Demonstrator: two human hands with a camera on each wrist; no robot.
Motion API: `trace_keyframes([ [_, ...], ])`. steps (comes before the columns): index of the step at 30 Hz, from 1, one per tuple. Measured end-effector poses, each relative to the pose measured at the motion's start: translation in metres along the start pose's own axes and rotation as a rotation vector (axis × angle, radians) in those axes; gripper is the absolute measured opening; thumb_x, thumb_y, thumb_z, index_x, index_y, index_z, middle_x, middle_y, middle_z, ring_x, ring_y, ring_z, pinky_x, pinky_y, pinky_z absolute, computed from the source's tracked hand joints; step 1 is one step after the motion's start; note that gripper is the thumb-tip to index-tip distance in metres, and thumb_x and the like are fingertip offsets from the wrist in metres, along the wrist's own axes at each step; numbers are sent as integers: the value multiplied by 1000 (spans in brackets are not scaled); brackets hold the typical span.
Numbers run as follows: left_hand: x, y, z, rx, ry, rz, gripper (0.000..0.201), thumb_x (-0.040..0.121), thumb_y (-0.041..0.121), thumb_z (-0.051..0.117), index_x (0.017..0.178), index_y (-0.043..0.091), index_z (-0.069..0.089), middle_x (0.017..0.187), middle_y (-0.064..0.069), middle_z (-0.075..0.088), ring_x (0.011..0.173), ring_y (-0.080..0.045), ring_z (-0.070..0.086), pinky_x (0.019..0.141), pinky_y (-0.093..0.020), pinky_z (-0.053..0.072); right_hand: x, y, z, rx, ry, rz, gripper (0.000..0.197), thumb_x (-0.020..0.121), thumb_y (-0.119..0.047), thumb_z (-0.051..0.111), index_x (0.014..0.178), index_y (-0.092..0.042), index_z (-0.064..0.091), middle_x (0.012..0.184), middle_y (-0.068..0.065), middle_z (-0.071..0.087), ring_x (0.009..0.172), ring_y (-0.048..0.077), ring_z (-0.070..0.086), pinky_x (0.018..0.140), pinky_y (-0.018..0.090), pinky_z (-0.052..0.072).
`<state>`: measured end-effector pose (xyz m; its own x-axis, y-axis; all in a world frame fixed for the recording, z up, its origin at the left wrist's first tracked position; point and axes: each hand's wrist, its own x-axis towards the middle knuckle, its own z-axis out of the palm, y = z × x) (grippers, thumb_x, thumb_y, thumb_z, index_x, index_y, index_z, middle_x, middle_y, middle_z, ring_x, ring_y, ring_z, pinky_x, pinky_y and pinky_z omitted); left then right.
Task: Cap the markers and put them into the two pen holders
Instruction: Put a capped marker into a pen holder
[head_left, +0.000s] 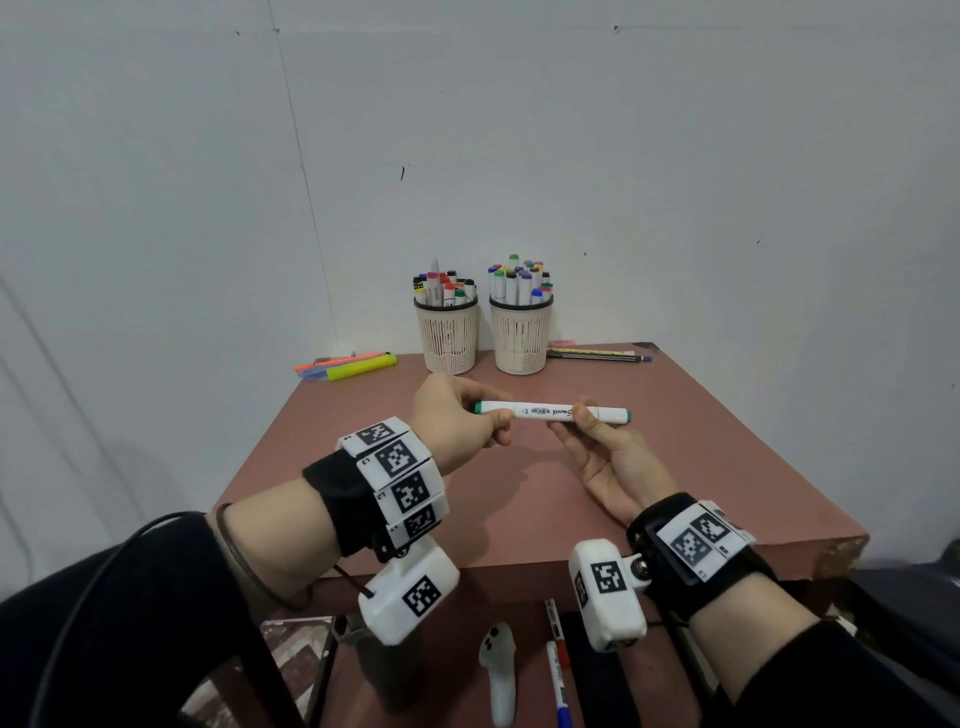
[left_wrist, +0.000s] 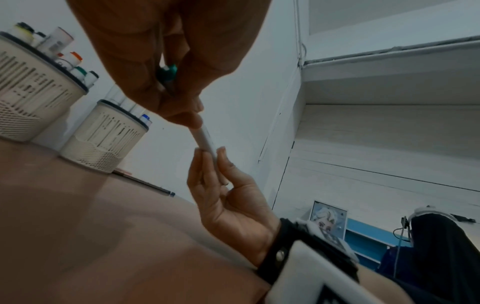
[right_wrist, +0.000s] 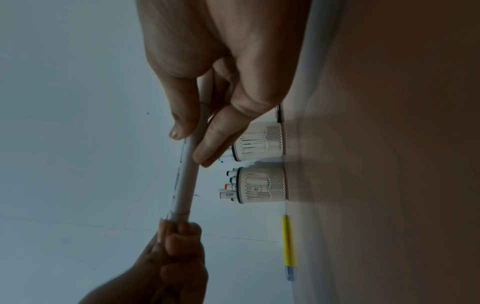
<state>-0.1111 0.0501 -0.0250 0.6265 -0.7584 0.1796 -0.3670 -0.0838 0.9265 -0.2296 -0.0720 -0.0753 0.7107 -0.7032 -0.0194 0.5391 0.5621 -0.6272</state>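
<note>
Both pen holders (head_left: 451, 332) at the bench's (head_left: 675, 447) far edge already stand nearly full. One green-capped marker (head_left: 550, 411) remains mid-air above the bench — left hand (head_left: 457, 410) pinching one cap end, right hand (head_left: 597, 447) pinching the barrel — likely seating the cap, then stowing.

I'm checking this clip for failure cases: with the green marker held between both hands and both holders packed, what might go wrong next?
1. Both pen holders, left and right, look crowded; forcing the green marker in could tip one or jam it against others.
2. The left hand and right hand hold it only at the fingertips above the table; it may slip.
3. A cap might not be fully seated; the seam is hard to judge.
</note>
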Motion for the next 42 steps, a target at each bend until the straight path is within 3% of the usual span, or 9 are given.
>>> trace_keyframes([
  [4, -3, 3, 3, -21, -11, -26, 13, 86, -7, 61, 91, 2, 69, 57, -6, 63, 46, -8, 61, 48, -14, 47, -1, -2, -1, -20, 1, 30, 17, 65, 0, 65, 80, -3, 59, 67, 3, 69, 69, 22, 72, 59, 22, 58],
  [8, -6, 3, -6, 36, -110, -21, 18, 87, -5, 60, 103, -1, 68, 62, -6, 64, 52, -7, 63, 52, -14, 47, -3, -2, -3, -27, -69, 18, 46, 30, -4, 93, 68, -5, 68, 73, 9, 69, 73, 26, 72, 57, 24, 57],
  [11, -10, 5, -21, 44, -228, -19, 20, 88, -2, 59, 106, 2, 68, 69, -8, 66, 55, -4, 62, 54, -13, 48, -4, -2, -3, -46, -129, 32, 53, 20, -10, 98, 67, -6, 72, 75, 11, 70, 73, 24, 72, 58, 24, 58],
  [18, -15, -5, -36, -70, -293, -42, 27, 91, 0, 56, 117, 1, 63, 78, -9, 68, 61, -8, 65, 57, -15, 49, -6, -3, -5, -113, -184, 85, 49, 26, -9, 98, 67, -3, 72, 84, 22, 70, 79, 30, 72, 64, 26, 59],
  [22, -14, -11, -39, 69, -248, 92, 21, 89, 0, 59, 108, 1, 67, 75, -5, 69, 61, -6, 65, 57, -15, 48, -7, -1, -6, -152, -236, 102, 46, 29, -8, 97, 65, -6, 68, 88, 23, 69, 82, 32, 71, 68, 26, 59],
  [29, -12, -18, -35, 284, -93, 395, 31, 85, -1, 63, 98, 27, 71, 61, 7, 61, 54, -6, 55, 57, -19, 45, -11, 4, -7, -175, -283, -20, 36, 37, -10, 94, 59, -13, 65, 87, 12, 72, 85, 28, 71, 69, 23, 58],
  [33, -14, -19, -32, 222, -76, 427, 42, 83, -5, 63, 91, 36, 68, 60, 14, 60, 51, -3, 52, 56, -16, 43, -14, 4, -2, -214, -308, -87, 17, 47, -5, 77, 54, -15, 65, 76, 4, 71, 79, 23, 72, 66, 22, 57],
  [36, -19, -16, -28, 195, -68, 426, 38, 82, 1, 65, 86, 39, 67, 59, 13, 60, 49, -4, 50, 52, -17, 42, -13, 4, -4, -188, -333, -71, 24, 44, -7, 85, 56, -14, 65, 77, 5, 70, 80, 24, 72, 66, 23, 57],
  [42, -26, -11, -28, 166, -120, 404, 16, 82, 15, 65, 93, 25, 72, 60, 7, 63, 49, -9, 58, 54, -19, 44, -17, 2, -6, -153, -335, -36, 37, 39, -10, 95, 58, -9, 63, 78, 9, 68, 80, 31, 71, 63, 23, 58],
])
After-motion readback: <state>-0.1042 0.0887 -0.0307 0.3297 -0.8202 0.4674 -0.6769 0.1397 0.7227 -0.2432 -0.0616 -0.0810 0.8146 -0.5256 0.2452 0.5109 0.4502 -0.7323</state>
